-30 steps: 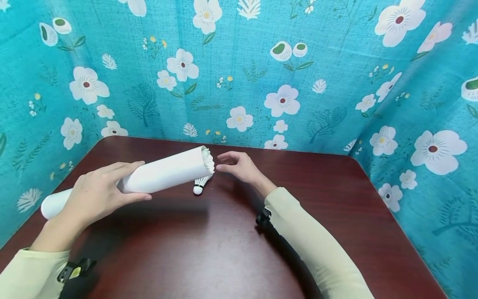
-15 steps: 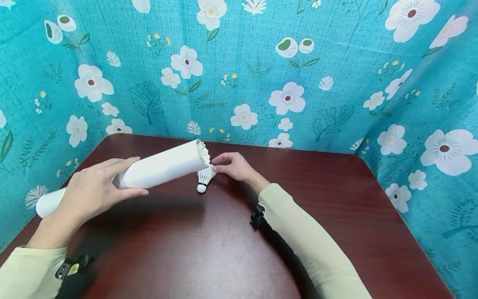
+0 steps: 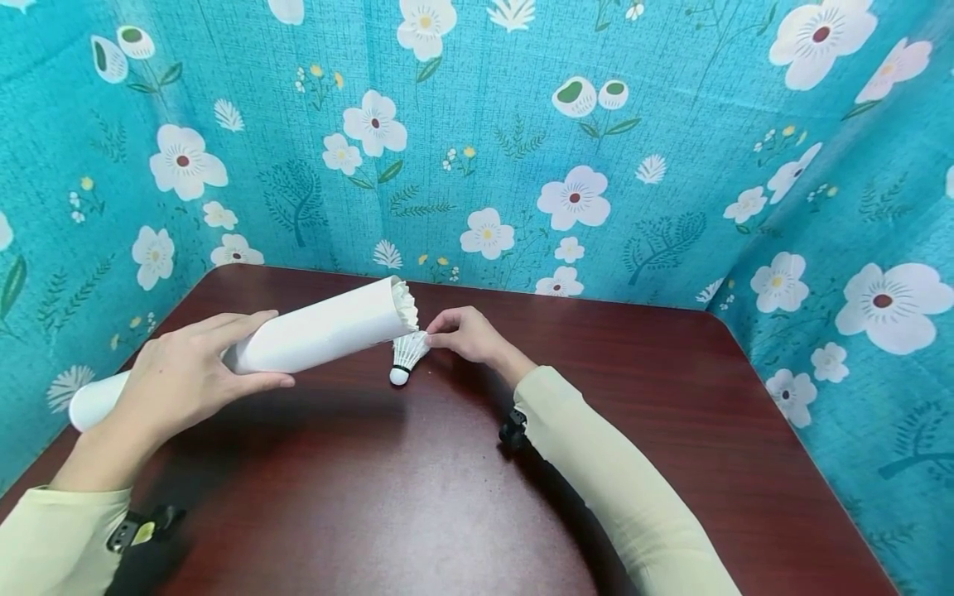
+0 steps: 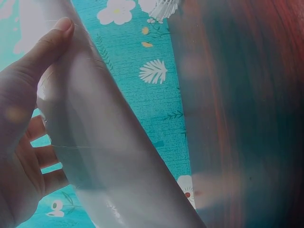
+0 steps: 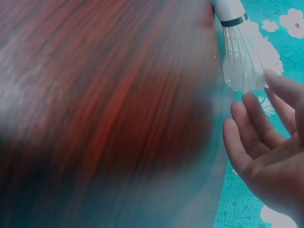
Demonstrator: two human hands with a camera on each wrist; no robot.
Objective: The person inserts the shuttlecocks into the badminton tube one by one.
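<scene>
My left hand [image 3: 175, 385] grips a long white shuttlecock tube [image 3: 320, 331] around its middle, thumb and fingers on opposite sides. The tube is tilted above the table, its open end to the right and higher. White feather edges [image 3: 406, 305] show at that mouth. Just below it a white shuttlecock [image 3: 408, 354] has its cork end toward me and its skirt away, partly behind the tube. At the skirt's rim, my right hand [image 3: 473, 335] pinches the feathers between thumb and forefinger. In the right wrist view the other fingers [image 5: 237, 137] curl loosely, clear of the shuttlecock [image 5: 242, 52].
A dark red-brown wooden table [image 3: 447, 480] lies under both hands. Behind and at the sides hangs a turquoise floral curtain [image 3: 477, 149], meeting the table's back edge. Each wrist carries a small black camera strap [image 3: 514, 430].
My right hand has come left to the shuttlecock's rim and now pinches it. The tube's mouth has shifted slightly left and up, leaving more of the shuttlecock in sight.
</scene>
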